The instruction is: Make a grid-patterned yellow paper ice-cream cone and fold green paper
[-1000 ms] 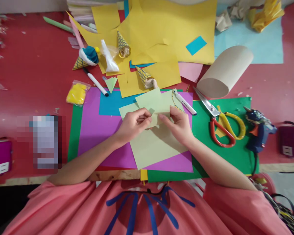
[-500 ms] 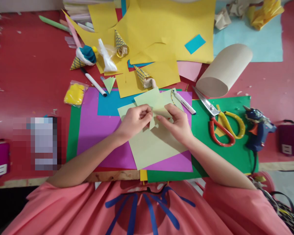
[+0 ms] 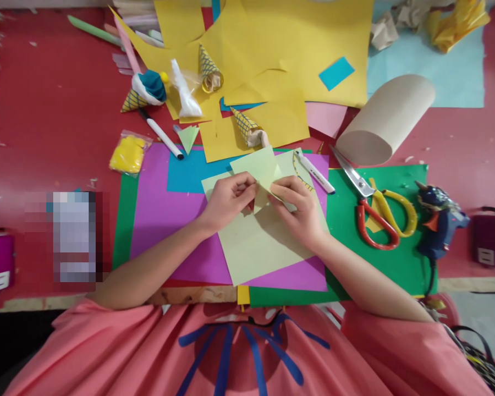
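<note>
My left hand [image 3: 227,201] and my right hand [image 3: 297,209] meet over a light green paper sheet [image 3: 256,247] that lies on a purple sheet [image 3: 160,220]. Both pinch a small light green paper piece [image 3: 265,192] between thumbs and fingertips, just above the sheet. The fingers of both hands are curled closed around it. A white marker [image 3: 314,171] lies just beyond my right hand.
Red-and-yellow scissors [image 3: 375,212] and a blue glue gun [image 3: 437,220] rest on the green sheet [image 3: 396,258] at right. A brown paper roll [image 3: 385,118], yellow sheets [image 3: 272,49], patterned paper cones [image 3: 247,127], another marker [image 3: 161,133] and a yellow bag [image 3: 127,155] lie further back on the red table [image 3: 45,110].
The small green piece has been turned and drawn in between my fingertips. Both hands stayed in almost the same place; the view shifted slightly.
</note>
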`<state>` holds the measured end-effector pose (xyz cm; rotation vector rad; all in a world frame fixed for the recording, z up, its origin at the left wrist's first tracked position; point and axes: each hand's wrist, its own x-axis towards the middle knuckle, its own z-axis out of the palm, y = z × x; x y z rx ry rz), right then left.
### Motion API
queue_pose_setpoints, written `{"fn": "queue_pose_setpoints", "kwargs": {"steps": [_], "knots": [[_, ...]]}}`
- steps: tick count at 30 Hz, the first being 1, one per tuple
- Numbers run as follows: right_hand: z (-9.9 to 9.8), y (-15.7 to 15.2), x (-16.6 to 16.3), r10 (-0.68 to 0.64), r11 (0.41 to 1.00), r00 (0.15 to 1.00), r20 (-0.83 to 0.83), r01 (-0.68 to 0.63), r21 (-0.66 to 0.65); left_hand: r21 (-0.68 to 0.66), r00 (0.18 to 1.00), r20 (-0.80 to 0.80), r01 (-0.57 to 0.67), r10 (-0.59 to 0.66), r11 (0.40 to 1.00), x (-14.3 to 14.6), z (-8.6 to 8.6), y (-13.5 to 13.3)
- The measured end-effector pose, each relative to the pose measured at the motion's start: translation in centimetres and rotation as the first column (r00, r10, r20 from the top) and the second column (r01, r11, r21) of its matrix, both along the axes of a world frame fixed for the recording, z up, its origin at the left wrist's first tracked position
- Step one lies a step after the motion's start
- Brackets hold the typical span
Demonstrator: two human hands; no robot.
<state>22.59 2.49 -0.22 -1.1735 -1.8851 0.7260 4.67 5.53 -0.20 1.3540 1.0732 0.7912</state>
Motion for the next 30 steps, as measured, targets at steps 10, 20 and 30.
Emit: {"fn": "queue_pose_setpoints", "kwargs": {"steps": [10, 20, 30], "knots": [[-0.60, -0.14, -0.25, 0.033, 0.993, 0.997, 0.071, -0.040, 0.109, 0.025, 1.000, 0.007, 0.020, -0.020, 0.999, -0.21, 0.01, 0.51], [-0.70, -0.05, -0.34, -0.010, 0.992, 0.985, 0.173, -0.012, 0.123, -0.009, 0.991, 0.078, 0.110, -0.109, 0.994, -0.72, -0.24, 0.67], [-0.07, -0.25, -0.42, -0.004, 1.000, 0.987, 0.159, 0.004, 0.002, -0.109, 0.997, -0.001, 0.076, -0.077, 0.991, -0.11, -0.36, 0.43]]}}
